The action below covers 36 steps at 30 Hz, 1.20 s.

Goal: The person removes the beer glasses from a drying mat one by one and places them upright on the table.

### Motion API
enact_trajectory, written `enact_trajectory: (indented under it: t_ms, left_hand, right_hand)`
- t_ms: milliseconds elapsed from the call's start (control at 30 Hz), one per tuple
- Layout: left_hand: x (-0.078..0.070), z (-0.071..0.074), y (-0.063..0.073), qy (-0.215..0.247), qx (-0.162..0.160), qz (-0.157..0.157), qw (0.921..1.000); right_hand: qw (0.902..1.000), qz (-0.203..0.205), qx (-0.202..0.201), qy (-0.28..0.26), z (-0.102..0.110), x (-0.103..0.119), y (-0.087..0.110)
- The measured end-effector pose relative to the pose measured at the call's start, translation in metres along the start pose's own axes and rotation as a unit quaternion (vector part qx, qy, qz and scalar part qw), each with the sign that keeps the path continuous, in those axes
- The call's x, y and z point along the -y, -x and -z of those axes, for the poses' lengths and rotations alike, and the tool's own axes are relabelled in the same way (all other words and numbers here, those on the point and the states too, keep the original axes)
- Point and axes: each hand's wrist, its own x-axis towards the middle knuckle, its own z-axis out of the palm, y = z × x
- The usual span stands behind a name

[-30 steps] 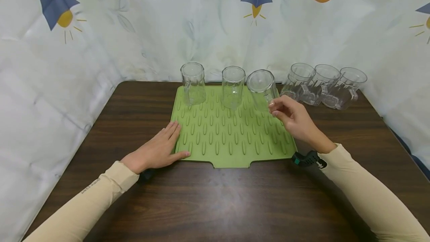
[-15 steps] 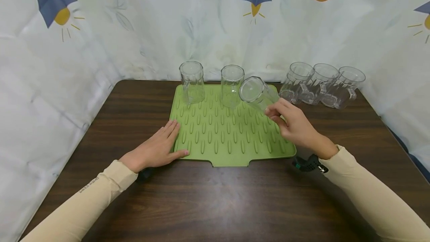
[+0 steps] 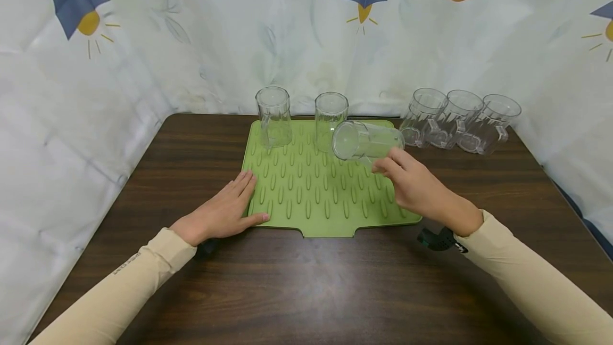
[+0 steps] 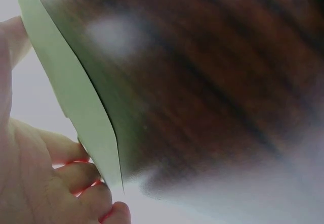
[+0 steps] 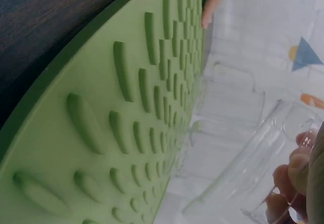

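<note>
My right hand (image 3: pixel 414 182) grips a clear glass mug (image 3: pixel 369 141) by its handle. That mug lies tipped on its side over the right back part of the green ridged mat (image 3: pixel 330 196), one round end facing left. In the right wrist view, curled fingers (image 5: pixel 298 171) wrap the handle of the mug (image 5: pixel 253 158). My left hand (image 3: pixel 225 209) rests flat on the mat's left edge, fingers straight. The left wrist view shows this hand (image 4: pixel 50 168) against the pale mat edge (image 4: pixel 76 87). Two more clear mugs, a left one (image 3: pixel 274 118) and a middle one (image 3: pixel 328 113), stand at the mat's back.
Three clear glass mugs (image 3: pixel 463 121) stand close together on the dark wooden table (image 3: pixel 325 286), right of the mat. Behind the table hangs a white patterned cloth (image 3: pixel 306 41), close to the back edge.
My right hand has turned the mug from nearly upright onto its side, its upper end swinging left and down. The left hand has stayed on the mat.
</note>
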Motion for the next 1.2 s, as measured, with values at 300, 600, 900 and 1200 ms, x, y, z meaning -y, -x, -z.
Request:
enact_trajectory:
  t_ms: [300, 600, 900, 1200]
  left_hand:
    - [0.0, -0.001, 0.0, 0.0, 0.0, 0.001, 1.0]
    - [0.0, 0.0, 0.0, 0.002, 0.0, 0.0, 1.0]
    - [0.004, -0.001, -0.003, 0.006, 0.011, 0.005, 0.9999]
    - [0.002, 0.004, -0.005, 0.016, -0.006, -0.004, 0.9998]
  right_hand:
    - [0.9981, 0.043, 0.017, 0.041, 0.006, 0.003, -0.002]
    - [0.9954, 0.065, 0.026, 0.065, 0.007, 0.007, 0.0]
    - [0.9919, 0.07, 0.041, 0.097, 0.007, 0.014, 0.003]
    - [0.9901, 0.073, 0.029, 0.116, 0.005, 0.023, 0.005]
